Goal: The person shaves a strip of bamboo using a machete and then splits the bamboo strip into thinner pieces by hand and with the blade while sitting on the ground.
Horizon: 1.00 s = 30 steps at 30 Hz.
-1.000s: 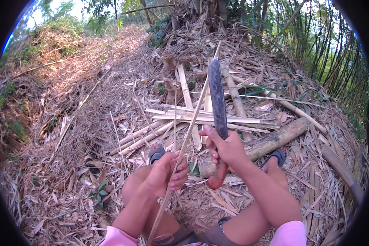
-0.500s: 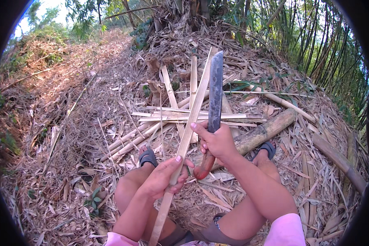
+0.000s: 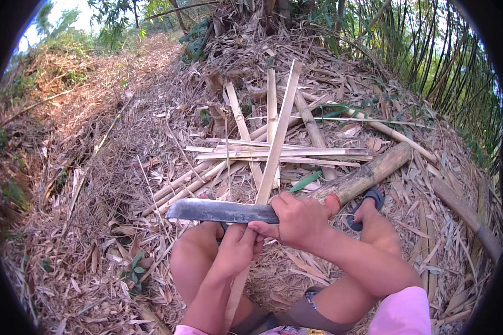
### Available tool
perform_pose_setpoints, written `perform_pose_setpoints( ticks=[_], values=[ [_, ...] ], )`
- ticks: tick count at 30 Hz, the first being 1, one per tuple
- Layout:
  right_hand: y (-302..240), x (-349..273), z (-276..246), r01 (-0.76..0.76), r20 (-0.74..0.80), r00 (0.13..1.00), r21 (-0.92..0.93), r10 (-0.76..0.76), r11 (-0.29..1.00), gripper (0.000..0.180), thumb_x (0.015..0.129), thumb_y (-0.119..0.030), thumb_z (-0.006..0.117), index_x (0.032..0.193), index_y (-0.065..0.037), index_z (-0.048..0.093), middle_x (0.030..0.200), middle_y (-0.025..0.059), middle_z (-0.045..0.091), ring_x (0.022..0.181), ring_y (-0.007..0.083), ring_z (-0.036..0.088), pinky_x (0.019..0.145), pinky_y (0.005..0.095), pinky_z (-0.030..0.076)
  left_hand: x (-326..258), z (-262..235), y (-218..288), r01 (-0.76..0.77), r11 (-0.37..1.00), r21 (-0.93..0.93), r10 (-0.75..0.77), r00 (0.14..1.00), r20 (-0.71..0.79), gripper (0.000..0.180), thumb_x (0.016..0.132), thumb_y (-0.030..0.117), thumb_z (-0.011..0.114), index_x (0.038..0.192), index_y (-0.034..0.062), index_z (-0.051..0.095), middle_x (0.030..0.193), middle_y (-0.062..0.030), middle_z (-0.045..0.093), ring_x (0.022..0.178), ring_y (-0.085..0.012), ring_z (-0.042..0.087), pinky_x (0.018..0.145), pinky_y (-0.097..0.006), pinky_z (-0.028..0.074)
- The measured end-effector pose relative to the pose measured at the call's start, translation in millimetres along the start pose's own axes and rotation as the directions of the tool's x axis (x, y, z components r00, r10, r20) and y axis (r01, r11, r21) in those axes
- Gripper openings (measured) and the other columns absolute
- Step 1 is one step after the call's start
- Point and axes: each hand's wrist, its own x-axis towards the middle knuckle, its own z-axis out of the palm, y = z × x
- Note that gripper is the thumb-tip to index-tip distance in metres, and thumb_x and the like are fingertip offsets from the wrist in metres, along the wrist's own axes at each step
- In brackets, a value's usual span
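Note:
Closed around the handle of a machete [image 3: 222, 211], my right hand [image 3: 300, 220] holds the dark blade flat across the strip, its tip pointing left. Only the reddish butt of the handle shows past the fist. My left hand [image 3: 237, 248] grips a long, pale bamboo strip [image 3: 280, 131] just below the blade. The strip runs from my lap up and away between my knees. Where blade and strip cross, the contact between them is hidden by the blade.
Several split bamboo strips [image 3: 302, 151] lie crossed on the ground ahead. A thick bamboo pole [image 3: 369, 173] rests to their right, near my sandalled right foot [image 3: 366, 209]. Another pole [image 3: 466, 219] lies farther right. Dry leaves cover the slope; a bamboo clump rises behind.
The machete has swung from upright to lying crosswise over the strip, tip to the left. My right hand has turned and come closer to my left hand.

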Motion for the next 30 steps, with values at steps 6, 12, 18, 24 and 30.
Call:
perform_pose_setpoints(
  ticks=[6, 12, 18, 24, 30],
  values=[
    [7.3, 5.0, 1.8, 0.125, -0.108, 0.984, -0.161, -0.143, 0.979, 0.073, 0.079, -0.078, 0.055, 0.062, -0.006, 0.054, 0.058, 0.0071, 0.055, 0.05, 0.024, 0.062, 0.046, 0.0354, 0.049, -12.0, 10.1, -1.9, -0.155, 0.968, 0.197, 0.173, 0.982, -0.076, 0.026, 0.108, 0.017, 0.038, 0.09, 0.0029, 0.052, 0.068, 0.0021, 0.047, 0.051, -0.0036, 0.039, 0.044, -0.021, 0.032],
    [20.1, 11.2, 0.9, 0.17, -0.131, 0.97, -0.235, -0.205, 0.957, 0.073, 0.079, -0.079, 0.053, 0.06, -0.008, 0.053, 0.054, 0.0071, 0.054, 0.047, 0.023, 0.061, 0.044, 0.0359, 0.047, -10.7, 5.3, -10.3, -0.229, 0.913, 0.339, 0.262, 0.963, -0.056, 0.027, 0.108, 0.02, 0.039, 0.097, 0.002, 0.055, 0.068, 0.0039, 0.046, 0.05, -0.0019, 0.04, 0.043, -0.02, 0.032],
    [72.7, 21.4, -12.0, -0.217, -0.059, 0.976, -0.285, 0.209, 0.934, 0.071, 0.086, -0.074, 0.049, 0.065, -0.006, 0.056, 0.059, 0.0123, 0.059, 0.053, 0.0313, 0.063, 0.051, 0.0435, 0.05, -27.6, 9.3, -1.4, -0.085, 0.982, 0.171, 0.096, 0.994, -0.058, 0.028, 0.109, 0.021, 0.037, 0.099, 0.0022, 0.055, 0.067, 0.0043, 0.042, 0.048, -0.0014, 0.036, 0.041, -0.019, 0.03],
    [27.2, 6.7, -6.9, 0.002, -0.001, 1.0, -0.161, -0.002, 0.987, 0.079, 0.085, -0.078, 0.047, 0.067, -0.003, 0.063, 0.057, 0.0155, 0.061, 0.051, 0.0313, 0.065, 0.048, 0.0434, 0.053, -27.0, 11.7, 1.1, -0.041, 0.994, 0.101, 0.044, 0.999, -0.023, 0.027, 0.108, 0.02, 0.038, 0.102, 0.0023, 0.057, 0.068, 0.0038, 0.046, 0.053, -0.0018, 0.039, 0.046, -0.021, 0.032],
    [93.1, 34.1, -25.1, -0.335, -0.04, 0.942, -0.195, 0.333, 0.922, 0.081, 0.082, -0.082, 0.046, 0.067, -0.004, 0.063, 0.065, 0.0132, 0.065, 0.057, 0.0293, 0.068, 0.053, 0.042, 0.054, -57.7, 3.5, -8.5, -0.076, 0.883, 0.463, 0.108, 0.993, -0.044, 0.027, 0.107, 0.021, 0.04, 0.097, 0.0019, 0.056, 0.065, -0.0003, 0.051, 0.054, -0.0067, 0.048, 0.049, -0.026, 0.04]
  ],
)
